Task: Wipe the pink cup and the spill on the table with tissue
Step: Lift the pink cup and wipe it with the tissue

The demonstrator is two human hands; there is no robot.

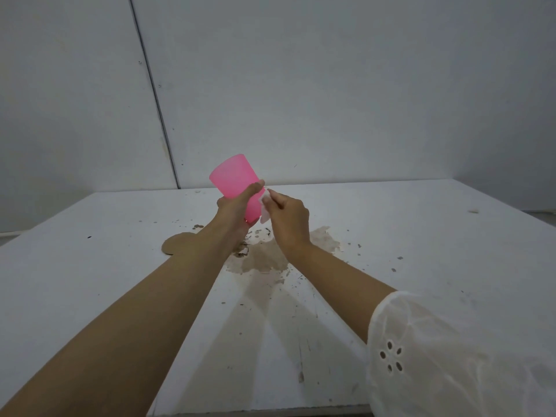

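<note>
Currently, mid-frame above the table (90,281), the left hand (233,210) grips the pink cup (236,180) while the right hand (287,218) pinches a tissue (264,206) against its side, so the cup-wiping step looks underway; the brown spill (264,257) below likely comes next.

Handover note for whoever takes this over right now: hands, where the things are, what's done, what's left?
Left hand: grips the pink cup near its base, held tilted above the table.
Right hand: pinches the tissue against the cup's side.
Spill: brown puddle on the table under both hands, with scattered specks around it.
Done: cup wipe is under way; how clean it is cannot be told.
Left: finish the cup, then wipe the spill, not yet wiped.
</note>
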